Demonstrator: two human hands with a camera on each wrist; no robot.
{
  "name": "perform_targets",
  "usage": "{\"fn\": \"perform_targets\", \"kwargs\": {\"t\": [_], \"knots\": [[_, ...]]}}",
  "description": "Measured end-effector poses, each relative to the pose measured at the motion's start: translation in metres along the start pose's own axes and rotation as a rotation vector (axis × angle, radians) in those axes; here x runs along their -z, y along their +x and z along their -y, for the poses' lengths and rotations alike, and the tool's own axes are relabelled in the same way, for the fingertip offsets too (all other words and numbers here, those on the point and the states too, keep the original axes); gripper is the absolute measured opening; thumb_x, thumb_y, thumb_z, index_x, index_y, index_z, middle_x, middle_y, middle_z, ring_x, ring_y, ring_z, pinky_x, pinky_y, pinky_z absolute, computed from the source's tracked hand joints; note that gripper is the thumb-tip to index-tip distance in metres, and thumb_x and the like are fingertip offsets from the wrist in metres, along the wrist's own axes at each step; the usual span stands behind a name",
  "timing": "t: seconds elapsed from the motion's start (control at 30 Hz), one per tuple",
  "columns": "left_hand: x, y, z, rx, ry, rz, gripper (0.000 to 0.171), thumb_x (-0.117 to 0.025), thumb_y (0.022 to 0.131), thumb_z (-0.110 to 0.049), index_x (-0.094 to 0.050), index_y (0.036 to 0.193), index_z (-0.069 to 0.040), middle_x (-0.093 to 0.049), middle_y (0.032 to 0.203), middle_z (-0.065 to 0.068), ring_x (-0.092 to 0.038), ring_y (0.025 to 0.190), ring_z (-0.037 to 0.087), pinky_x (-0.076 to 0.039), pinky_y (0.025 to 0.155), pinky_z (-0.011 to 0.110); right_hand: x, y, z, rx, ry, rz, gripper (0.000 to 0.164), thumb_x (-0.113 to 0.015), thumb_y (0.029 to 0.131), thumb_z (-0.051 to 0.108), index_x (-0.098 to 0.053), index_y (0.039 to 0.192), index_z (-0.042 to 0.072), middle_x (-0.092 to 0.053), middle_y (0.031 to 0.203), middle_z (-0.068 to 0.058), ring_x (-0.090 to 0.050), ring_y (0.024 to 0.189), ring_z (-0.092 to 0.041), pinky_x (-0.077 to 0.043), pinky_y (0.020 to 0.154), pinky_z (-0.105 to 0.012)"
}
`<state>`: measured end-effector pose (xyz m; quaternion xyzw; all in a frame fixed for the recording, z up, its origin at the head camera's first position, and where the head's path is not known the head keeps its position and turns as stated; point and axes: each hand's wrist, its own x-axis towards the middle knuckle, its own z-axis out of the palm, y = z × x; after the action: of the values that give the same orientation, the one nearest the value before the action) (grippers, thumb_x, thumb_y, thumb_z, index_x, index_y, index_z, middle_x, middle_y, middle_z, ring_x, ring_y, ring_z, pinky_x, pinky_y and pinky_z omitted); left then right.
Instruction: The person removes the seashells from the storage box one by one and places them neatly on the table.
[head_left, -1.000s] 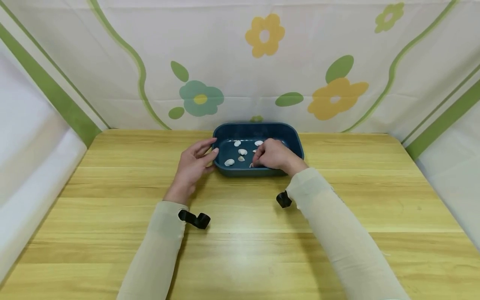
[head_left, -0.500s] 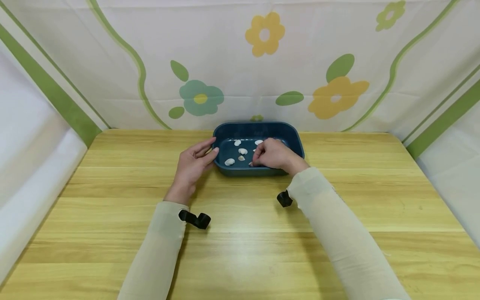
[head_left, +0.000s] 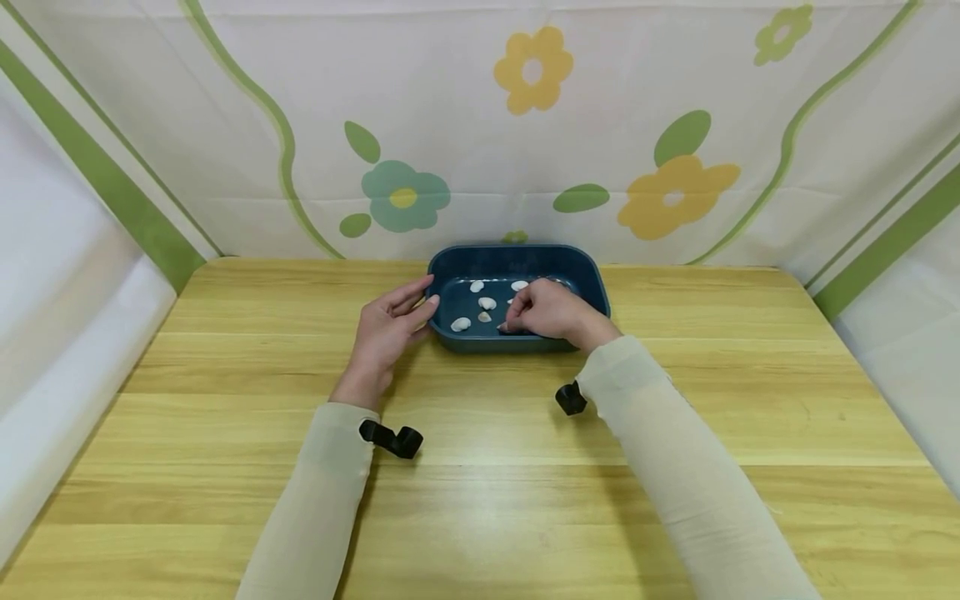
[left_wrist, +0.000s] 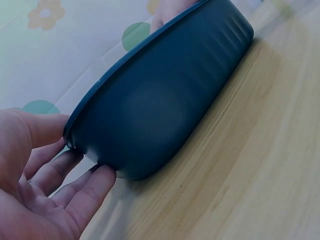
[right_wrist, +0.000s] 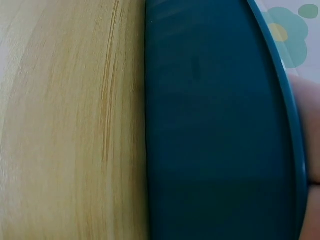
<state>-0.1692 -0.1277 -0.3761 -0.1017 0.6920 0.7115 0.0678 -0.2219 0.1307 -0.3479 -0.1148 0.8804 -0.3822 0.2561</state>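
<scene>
A dark blue tray [head_left: 517, 344] sits upright at the far edge of the wooden counter [head_left: 480, 517], close to a white printed cloth [head_left: 480, 108] that hangs behind it. The left hand [head_left: 378, 333] is spread loosely at the tray's left end, its fingers relaxed; the left wrist view shows one fingertip at the rim and others resting against the outer wall. The right hand [head_left: 553, 310] reaches over the near rim into the tray with curled fingers, the tips brought together on a small shell [head_left: 502, 327] just inside the near wall, only a bit of which shows. More pale shells lie on the tray floor to the left of that hand: a large white one [head_left: 461, 323] near the front left corner, a white one [head_left: 487, 303] in the middle with a smaller beige one [head_left: 484, 317] just in front of it, another [head_left: 477, 286] farther back, and one [head_left: 519, 286] just behind the right hand's knuckles. The right wrist view is mostly the tray's outer wall, with part of the hand beyond the rim. Both arms wear pale sleeves, the left sleeve [head_left: 307, 500] and the right sleeve [head_left: 697, 475], each with a black mount at the wrist, one on the left [head_left: 392, 438] and one on the right [head_left: 572, 398]. Yellow, green and teal flowers and leaves decorate the cloth.
</scene>
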Motion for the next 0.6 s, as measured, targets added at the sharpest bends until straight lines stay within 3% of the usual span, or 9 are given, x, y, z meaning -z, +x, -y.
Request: {"fn": "perform_targets", "kwargs": {"t": [0.33, 0.6], "knots": [[-0.0015, 0.0000, -0.0004, -0.004, 0.000, 0.017, 0.045, -0.072, 0.106, -0.023, -0.066, 0.150, -0.026, -0.058, 0.161, 0.000, -0.063, 0.141, 0.021, -0.057, 0.112, 0.045, 0.0021, 0.0014, -0.0028, 0.039, -0.022, 0.009, 0.013, -0.063, 0.108, 0.011, -0.075, 0.107, 0.007, -0.075, 0.120, -0.007, -0.070, 0.121, -0.025, -0.055, 0.103, -0.040], [-0.0023, 0.0014, -0.0018, -0.003, 0.007, -0.002, 0.043, -0.071, 0.106, -0.025, -0.067, 0.149, -0.029, -0.058, 0.161, -0.001, -0.063, 0.141, 0.019, -0.056, 0.114, 0.045, -0.0006, 0.0000, 0.0016, 0.103, -0.129, -0.100, 0.013, -0.070, 0.106, 0.021, -0.078, 0.102, 0.012, -0.080, 0.110, -0.003, -0.066, 0.091, -0.022, -0.054, 0.082, -0.035]]}}
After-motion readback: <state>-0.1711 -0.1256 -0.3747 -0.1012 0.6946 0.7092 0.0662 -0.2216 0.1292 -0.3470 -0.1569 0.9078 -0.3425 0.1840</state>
